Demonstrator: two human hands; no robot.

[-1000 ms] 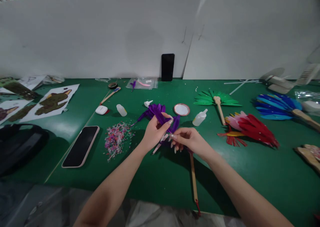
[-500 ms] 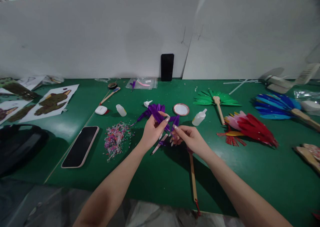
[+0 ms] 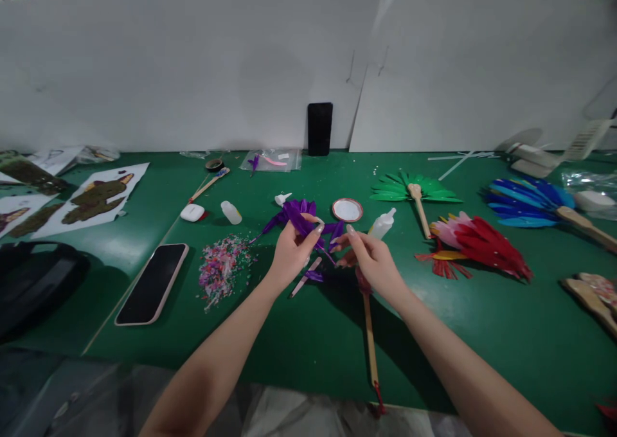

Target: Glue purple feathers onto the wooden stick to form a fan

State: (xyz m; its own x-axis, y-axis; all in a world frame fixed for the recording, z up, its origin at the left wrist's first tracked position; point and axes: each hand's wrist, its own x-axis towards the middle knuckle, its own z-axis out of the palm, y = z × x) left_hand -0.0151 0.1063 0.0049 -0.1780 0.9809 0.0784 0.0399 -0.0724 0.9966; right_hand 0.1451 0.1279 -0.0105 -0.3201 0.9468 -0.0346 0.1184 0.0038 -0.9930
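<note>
A purple feather (image 3: 299, 220) is pinched between the thumb and fingers of my left hand (image 3: 293, 250), its thin quill pointing down to the right. Just right of the quill hovers my right hand (image 3: 369, 257), fingers parted and seemingly holding nothing. More purple feathers (image 3: 274, 222) lie behind my left hand. Beneath my right hand is a wooden-handled fan (image 3: 370, 340) with a red cord at its end; its upper part is mostly hidden. A pale stick (image 3: 301, 286) and a purple feather piece (image 3: 314, 276) lie between my wrists.
Around the hands stand a glue bottle (image 3: 383, 223), a small white bottle (image 3: 231, 213) and a round lid (image 3: 347, 209). Colourful chips (image 3: 224, 267) and a phone (image 3: 153, 284) lie left. Green (image 3: 415, 193), red (image 3: 486, 244) and blue (image 3: 530, 202) feather fans lie right.
My right hand has drawn back slightly right and up from the quill, and its fingers have spread. My left hand still grips the purple feather in nearly the same place.
</note>
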